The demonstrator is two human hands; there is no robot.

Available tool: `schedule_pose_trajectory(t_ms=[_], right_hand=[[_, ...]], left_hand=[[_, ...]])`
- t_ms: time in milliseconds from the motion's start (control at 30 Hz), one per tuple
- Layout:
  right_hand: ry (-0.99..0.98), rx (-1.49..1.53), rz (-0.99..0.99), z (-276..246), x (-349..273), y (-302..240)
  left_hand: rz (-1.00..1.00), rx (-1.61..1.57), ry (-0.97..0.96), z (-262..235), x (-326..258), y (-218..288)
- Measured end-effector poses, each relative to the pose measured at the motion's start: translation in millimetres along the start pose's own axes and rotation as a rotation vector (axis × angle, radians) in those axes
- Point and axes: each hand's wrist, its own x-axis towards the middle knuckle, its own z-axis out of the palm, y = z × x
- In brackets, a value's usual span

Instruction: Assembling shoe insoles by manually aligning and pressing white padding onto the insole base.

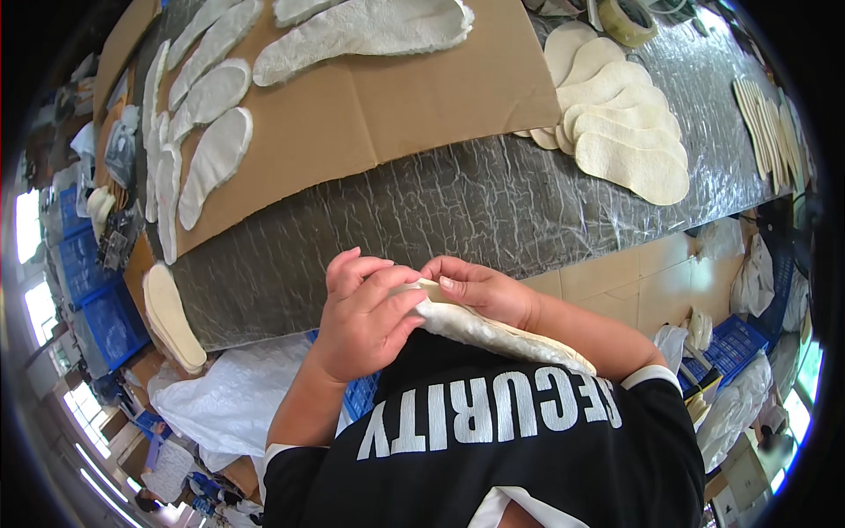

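A fluffy white fleece insole (480,327) with a cream-coloured layer along its upper side is held close to my chest, its far end slanting down to the right. My right hand (493,295) grips the near-table end, thumb laid on top of the cream layer. At the tip of that same end, my left hand (365,308) has its fingers curled in and pinching the edge. Part of the tip is hidden behind the fingers.
Several white fleece insoles (216,158) lie on a cardboard sheet (387,114) over the dark table (387,220). Fanned cream insoles (634,163) lie to the right, near a tape roll (627,22). More insoles (172,317) stack at the left edge; blue crates (114,326) stand beyond.
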Motion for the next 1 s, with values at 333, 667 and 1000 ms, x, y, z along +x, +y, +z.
schedule_pose_trajectory(t_ms=[333,667,1000], right_hand=[[0.025,-0.347,-0.04,0,-1,2],[-0.17,-0.673,-0.103,2,-10,-8],[-0.233,-0.948,0.203,23,-14,-24]], left_hand=[[0.013,-0.052,-0.037,12,3,2],[-0.051,-0.173,0.053,25,-2,5],[-0.157,-0.33,0.137,28,-16,2]])
